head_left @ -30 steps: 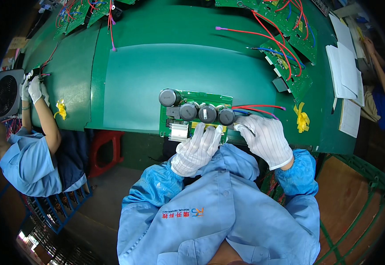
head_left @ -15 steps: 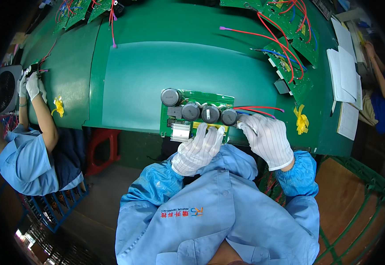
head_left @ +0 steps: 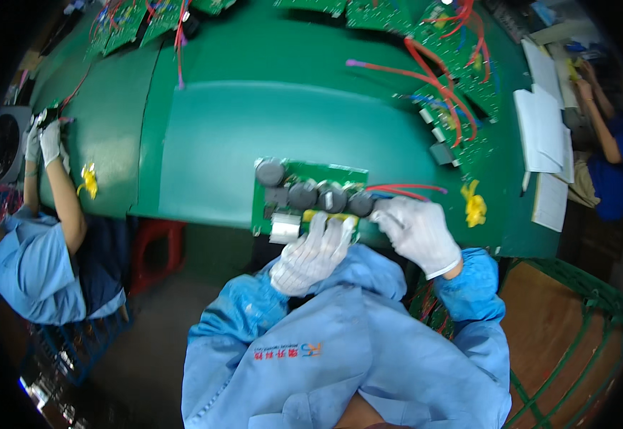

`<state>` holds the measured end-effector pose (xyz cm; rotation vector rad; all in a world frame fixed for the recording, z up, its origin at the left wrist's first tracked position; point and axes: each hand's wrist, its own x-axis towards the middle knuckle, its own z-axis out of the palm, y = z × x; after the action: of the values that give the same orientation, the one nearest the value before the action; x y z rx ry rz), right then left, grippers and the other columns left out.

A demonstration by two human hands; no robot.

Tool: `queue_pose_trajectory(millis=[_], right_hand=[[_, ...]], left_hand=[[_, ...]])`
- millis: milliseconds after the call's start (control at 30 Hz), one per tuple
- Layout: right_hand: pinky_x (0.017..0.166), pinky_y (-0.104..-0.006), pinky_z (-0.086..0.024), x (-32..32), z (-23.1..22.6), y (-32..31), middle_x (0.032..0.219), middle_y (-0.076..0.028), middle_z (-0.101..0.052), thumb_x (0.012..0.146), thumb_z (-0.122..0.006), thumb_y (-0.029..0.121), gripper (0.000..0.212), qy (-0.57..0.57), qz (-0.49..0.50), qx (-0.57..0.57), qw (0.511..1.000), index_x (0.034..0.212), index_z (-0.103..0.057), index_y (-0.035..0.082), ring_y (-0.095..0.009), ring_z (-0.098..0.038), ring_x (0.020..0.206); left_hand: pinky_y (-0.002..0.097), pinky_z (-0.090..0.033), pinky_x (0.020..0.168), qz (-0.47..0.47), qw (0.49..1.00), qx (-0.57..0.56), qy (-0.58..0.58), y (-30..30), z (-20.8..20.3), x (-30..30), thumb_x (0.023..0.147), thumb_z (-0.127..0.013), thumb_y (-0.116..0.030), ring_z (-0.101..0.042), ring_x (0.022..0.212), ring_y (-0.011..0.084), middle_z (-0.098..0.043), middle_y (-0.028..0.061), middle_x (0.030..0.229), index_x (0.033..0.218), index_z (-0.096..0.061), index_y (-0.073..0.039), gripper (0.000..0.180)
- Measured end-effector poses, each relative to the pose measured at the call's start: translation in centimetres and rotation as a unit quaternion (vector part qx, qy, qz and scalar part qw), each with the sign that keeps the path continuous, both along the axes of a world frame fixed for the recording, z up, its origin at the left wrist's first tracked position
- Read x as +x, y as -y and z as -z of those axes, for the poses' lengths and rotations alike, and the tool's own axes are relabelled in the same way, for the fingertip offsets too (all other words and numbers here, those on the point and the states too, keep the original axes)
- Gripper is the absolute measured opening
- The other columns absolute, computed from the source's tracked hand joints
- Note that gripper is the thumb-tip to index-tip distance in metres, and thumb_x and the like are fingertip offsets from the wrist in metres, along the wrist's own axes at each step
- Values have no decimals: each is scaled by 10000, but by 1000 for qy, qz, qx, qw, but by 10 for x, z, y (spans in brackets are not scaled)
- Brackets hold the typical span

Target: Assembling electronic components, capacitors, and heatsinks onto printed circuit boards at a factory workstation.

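Observation:
A green circuit board [head_left: 315, 172] with several black round capacitors [head_left: 303, 194], a silver heat sink [head_left: 285, 227] and a yellow-wrapped part lies at the near edge of the table. My left hand [head_left: 310, 256], in a white striped glove, is closed on its near side, fingers over the yellow part. Gloved the same way, my right hand [head_left: 423, 234] has its fingertips pressed together at the board's right edge, beside the last capacitor. What lies between those fingertips is hidden. Red wires [head_left: 406, 190] run out to the right just beyond this hand.
More boards with red and blue wires [head_left: 433, 79] lie at the back right and back left. Yellow strips [head_left: 473, 204] sit on the table at right, papers [head_left: 540, 132] beyond. At left, a gloved co-worker [head_left: 36, 264] handles a small part; another person sits far right.
The whole view has shifted slightly and is blurrier. Both hands keep about the same places on the board.

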<state>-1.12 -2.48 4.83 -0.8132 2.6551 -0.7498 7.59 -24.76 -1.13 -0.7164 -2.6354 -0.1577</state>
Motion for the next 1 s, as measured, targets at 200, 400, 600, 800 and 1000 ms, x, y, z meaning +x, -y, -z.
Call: queue_pose_trajectory(millis=[200,400,600,800,1000], right_hand=[[557,-398,-514,-4,-4,0,806,-58,-671,875,-584,206,153,-137,-55,29,989,951,-704,148,-255,-683,706],[529,-445,-463,-4,-2,-2,780,-97,-653,947,-566,243,173,-65,-20,40,997,877,-675,129,-318,-653,670],[575,-472,-473,-3,-1,3,807,-143,-656,929,-587,240,173,-36,-28,15,999,909,-691,102,-348,-653,729],[585,-453,-491,-3,-14,21,785,-153,-651,911,-636,404,346,-115,-16,20,993,877,-665,60,-341,-653,718],[548,-444,-488,-1,1,24,711,-141,-634,869,-669,477,430,-146,-2,47,988,841,-655,48,-334,-644,648]], left_hand=[[315,-544,607,2,996,78,40,-4,-6,-4,801,-678,-111,-640,1098,344,-621,156,1162,1290,-596,-2,508],[345,-524,704,-25,998,52,-8,-12,2,-4,824,-661,-185,-663,1066,330,-665,101,1054,1228,-651,-52,426],[341,-512,716,-21,999,44,-9,-7,4,1,823,-649,-175,-650,1092,343,-672,101,1058,1248,-635,-41,446],[361,-512,742,-24,999,24,-1,-4,6,2,787,-692,-207,-634,1135,324,-669,77,1089,1280,-615,-72,517],[287,-549,609,-12,999,36,9,-9,4,-3,802,-664,-169,-645,1111,324,-667,88,1063,1247,-639,-42,464]])
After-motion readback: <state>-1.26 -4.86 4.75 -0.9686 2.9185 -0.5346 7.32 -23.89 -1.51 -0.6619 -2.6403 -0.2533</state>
